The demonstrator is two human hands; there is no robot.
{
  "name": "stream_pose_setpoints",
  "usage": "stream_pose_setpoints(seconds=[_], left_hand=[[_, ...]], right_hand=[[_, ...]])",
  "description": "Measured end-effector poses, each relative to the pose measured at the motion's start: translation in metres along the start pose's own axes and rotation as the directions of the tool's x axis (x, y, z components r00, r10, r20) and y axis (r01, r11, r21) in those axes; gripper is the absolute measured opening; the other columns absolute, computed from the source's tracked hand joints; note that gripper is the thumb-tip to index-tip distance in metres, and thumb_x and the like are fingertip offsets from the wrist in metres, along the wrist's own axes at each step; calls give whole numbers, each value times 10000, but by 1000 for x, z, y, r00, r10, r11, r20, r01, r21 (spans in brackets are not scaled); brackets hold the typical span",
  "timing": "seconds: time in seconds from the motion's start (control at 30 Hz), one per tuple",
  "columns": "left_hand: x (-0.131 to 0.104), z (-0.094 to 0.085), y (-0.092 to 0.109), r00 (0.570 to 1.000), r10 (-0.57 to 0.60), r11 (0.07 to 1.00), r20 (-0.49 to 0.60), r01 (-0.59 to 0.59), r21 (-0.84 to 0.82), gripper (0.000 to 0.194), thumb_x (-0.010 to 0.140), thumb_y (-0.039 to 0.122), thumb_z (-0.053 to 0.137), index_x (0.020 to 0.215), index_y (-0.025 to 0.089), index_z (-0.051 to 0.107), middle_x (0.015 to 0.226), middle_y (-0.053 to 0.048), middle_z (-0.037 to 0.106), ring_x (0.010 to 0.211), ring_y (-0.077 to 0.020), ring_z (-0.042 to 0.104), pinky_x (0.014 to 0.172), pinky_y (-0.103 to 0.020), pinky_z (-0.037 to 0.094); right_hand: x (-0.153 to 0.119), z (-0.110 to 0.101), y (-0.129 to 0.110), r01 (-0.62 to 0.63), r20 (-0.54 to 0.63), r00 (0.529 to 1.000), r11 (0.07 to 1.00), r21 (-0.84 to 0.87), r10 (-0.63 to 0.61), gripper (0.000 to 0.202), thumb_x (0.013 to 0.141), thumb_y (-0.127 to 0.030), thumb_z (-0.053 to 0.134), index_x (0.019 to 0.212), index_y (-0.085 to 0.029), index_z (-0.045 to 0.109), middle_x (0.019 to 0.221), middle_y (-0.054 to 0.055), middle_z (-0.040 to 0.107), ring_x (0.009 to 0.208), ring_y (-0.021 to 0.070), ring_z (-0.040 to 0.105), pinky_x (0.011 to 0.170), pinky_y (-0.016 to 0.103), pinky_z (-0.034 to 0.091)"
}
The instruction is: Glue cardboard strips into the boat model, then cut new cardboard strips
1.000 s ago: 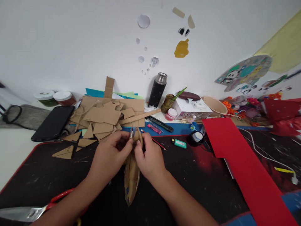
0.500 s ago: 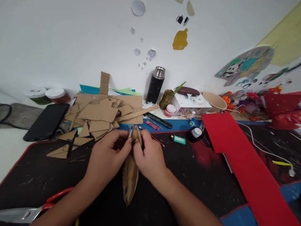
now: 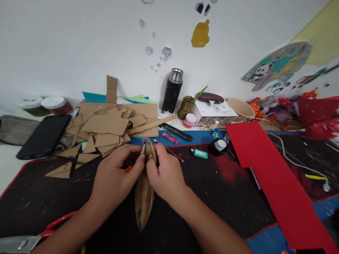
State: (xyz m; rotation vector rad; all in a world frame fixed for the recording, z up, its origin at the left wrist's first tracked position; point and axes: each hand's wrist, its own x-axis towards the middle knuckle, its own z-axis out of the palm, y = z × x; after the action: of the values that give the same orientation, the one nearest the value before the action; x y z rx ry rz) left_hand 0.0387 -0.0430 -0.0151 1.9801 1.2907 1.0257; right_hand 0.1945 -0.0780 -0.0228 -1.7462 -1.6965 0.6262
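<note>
Between my two hands is a narrow, boat-shaped cardboard piece (image 3: 144, 201), its pointed end toward me and its sides raised. My left hand (image 3: 116, 173) pinches the far left wall between thumb and fingers. On the opposite wall, my right hand (image 3: 165, 171) is closed with the thumb inside the hollow. Part of the far end is hidden by my fingers. A bit of orange shows beneath my left hand. Red-handled scissors (image 3: 49, 233) lie partly under my left forearm.
Cardboard scraps (image 3: 106, 125) are heaped at the back left, beside a black phone (image 3: 43, 135). A black flask (image 3: 172, 91), a utility knife (image 3: 177, 131), a red pencil (image 3: 174, 155) and a green lighter (image 3: 199, 153) lie beyond my hands. Red card (image 3: 275, 187) covers the right side.
The view has shifted slightly, so most things sit a little farther left and higher. Both hands keep their hold on the cardboard piece, with hardly any change in grip.
</note>
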Motion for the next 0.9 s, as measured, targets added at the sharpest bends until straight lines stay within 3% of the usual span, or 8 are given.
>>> stream_pose_setpoints(seconds=[0.53, 0.9], left_hand=[[-4, 3, -6, 976, 215, 973, -41, -210, 99, 88, 998, 260, 624, 1022, 254, 708, 907, 37, 752, 730, -137, 696, 693, -235, 567], [-5, 4, -9, 969, 244, 962, -28, -239, 133, 93, 1010, 254, 612, 1047, 250, 696, 904, 21, 742, 719, -158, 693, 717, -274, 593]], right_hand=[[0, -3, -3, 11, 54, 998, 999, -51, -8, 107, 999, -297, 410, 1047, -236, 483, 836, 57, 741, 704, 246, 696, 613, 332, 285], [3, -7, -5, 31, 132, 991, 990, -136, -13, 130, 1020, -282, 402, 1094, -216, 487, 866, 76, 750, 708, 247, 693, 615, 348, 292]])
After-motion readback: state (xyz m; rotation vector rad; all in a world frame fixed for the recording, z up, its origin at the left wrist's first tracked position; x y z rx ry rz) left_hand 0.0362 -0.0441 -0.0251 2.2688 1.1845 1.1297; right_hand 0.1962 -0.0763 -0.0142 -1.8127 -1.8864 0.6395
